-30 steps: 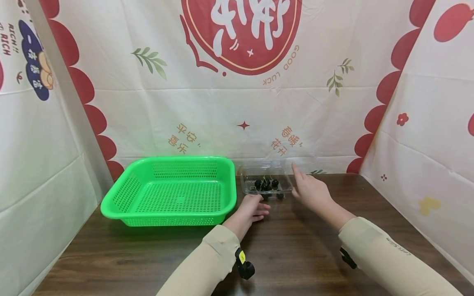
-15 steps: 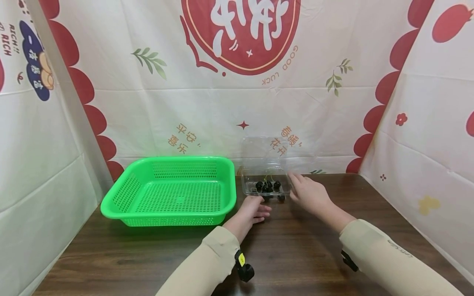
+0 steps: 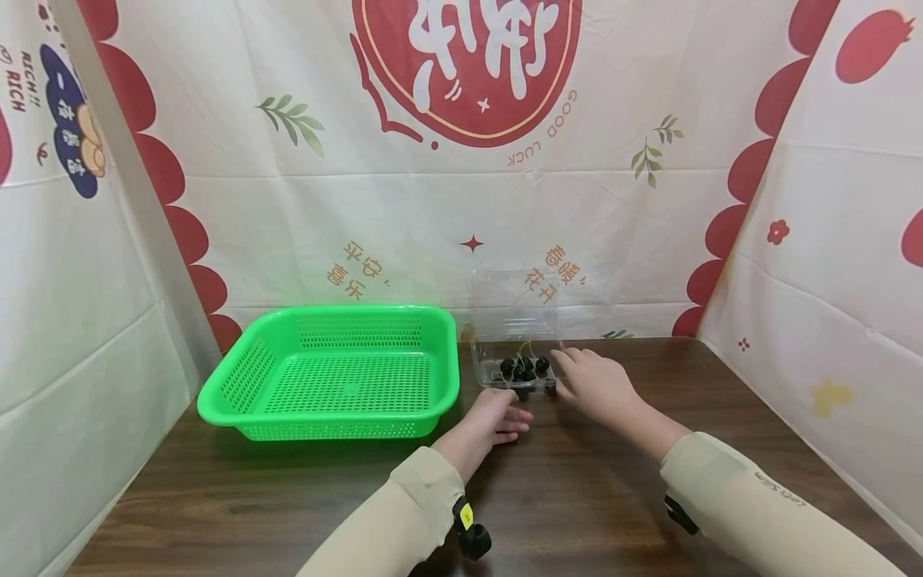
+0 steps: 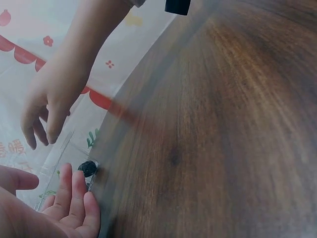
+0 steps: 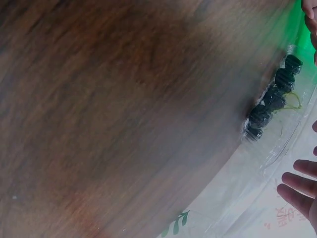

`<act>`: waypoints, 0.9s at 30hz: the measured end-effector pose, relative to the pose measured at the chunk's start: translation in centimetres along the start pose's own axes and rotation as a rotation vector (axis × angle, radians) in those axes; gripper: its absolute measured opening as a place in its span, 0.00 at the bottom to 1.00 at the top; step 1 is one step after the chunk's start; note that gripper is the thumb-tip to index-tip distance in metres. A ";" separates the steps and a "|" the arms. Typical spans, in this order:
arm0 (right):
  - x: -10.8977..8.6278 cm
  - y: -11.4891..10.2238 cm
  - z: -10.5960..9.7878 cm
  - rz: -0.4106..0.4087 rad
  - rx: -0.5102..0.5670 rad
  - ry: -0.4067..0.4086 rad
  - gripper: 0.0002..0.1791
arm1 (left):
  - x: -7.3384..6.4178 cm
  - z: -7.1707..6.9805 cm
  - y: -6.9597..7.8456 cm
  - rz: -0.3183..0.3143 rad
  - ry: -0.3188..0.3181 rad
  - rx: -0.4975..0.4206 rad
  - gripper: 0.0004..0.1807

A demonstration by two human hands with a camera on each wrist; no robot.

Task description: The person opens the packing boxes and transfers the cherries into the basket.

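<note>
A clear plastic box (image 3: 483, 362) sits on the table with its transparent lid (image 3: 508, 298) upright behind it. Inside lie several dark cherries (image 3: 525, 369) with green stems; the right wrist view shows the cherries (image 5: 275, 97) along the box's near wall. My left hand (image 3: 496, 415) is at the box's front left corner, fingers loosely extended; the left wrist view shows that hand's (image 4: 67, 213) thumb apart from its fingers. My right hand (image 3: 597, 383) lies by the box's right side, fingertips near its wall. Whether either hand touches the box is hard to tell.
A large green plastic basket (image 3: 328, 429) with perforated walls stands left of the box. Behind both hangs a white printed cloth (image 3: 404, 208), with more cloth at the sides. The brown wooden table (image 3: 577, 497) extends in front.
The box's lid, low a second ago, now stands upright. The box has shifted slightly toward me. My right hand has come down and left beside it, while my left hand has moved only slightly.
</note>
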State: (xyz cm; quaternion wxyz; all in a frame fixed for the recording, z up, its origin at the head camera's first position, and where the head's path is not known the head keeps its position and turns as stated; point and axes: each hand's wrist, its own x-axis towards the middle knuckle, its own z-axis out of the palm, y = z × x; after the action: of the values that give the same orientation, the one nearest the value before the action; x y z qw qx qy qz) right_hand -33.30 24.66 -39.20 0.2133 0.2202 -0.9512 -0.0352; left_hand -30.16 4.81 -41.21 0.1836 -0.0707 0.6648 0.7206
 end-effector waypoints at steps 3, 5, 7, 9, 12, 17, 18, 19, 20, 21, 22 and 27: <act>-0.2 -0.1 -0.1 -0.019 -0.003 0.027 0.26 | -0.4 0.0 -0.1 0.002 -0.015 0.007 0.22; -0.2 -0.2 -0.2 -0.035 -0.007 0.052 0.25 | -0.6 -0.1 -0.2 0.003 -0.022 0.010 0.22; -0.3 -0.3 -0.3 -0.051 -0.012 0.074 0.24 | -0.7 -0.1 -0.2 0.005 -0.025 0.018 0.22; -0.3 -0.3 -0.4 -0.060 -0.018 0.086 0.23 | -0.9 -0.2 -0.3 0.005 -0.026 0.028 0.22; -0.3 -0.3 -0.4 -0.065 -0.019 0.090 0.23 | -1.2 -0.3 -0.3 -0.003 -0.027 0.038 0.23; -0.3 -0.2 -0.6 -0.071 -0.019 0.087 0.22 | -1.8 -0.4 -0.2 -0.009 -0.040 0.037 0.22; -0.3 -0.2 -0.7 -0.073 -0.019 0.088 0.22 | -2.0 -0.4 -0.2 -0.008 -0.043 0.040 0.21; -0.3 -0.3 -0.7 -0.074 -0.018 0.089 0.22 | -2.1 -0.4 -0.2 -0.008 -0.047 0.043 0.20; -0.3 -0.3 -0.7 -0.075 -0.016 0.088 0.22 | -2.3 -0.4 -0.2 -0.010 -0.047 0.050 0.19; -0.3 -0.3 -0.8 -0.075 -0.013 0.087 0.22 | -2.4 -0.4 -0.1 -0.014 -0.047 0.058 0.18; -0.3 -0.3 -0.8 -0.076 -0.013 0.085 0.22 | -2.5 -0.5 -0.1 -0.014 -0.046 0.067 0.17; -0.4 -0.5 -0.9 -0.072 -0.007 0.077 0.20 | -2.8 -0.7 0.0 -0.002 -0.044 0.100 0.13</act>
State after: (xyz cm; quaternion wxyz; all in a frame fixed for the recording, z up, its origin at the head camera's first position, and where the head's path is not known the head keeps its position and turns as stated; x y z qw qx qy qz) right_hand -32.40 24.45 -38.67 0.2490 0.2549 -0.9336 -0.0379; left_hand -27.63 3.66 -40.31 0.2023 -0.0465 0.6957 0.6877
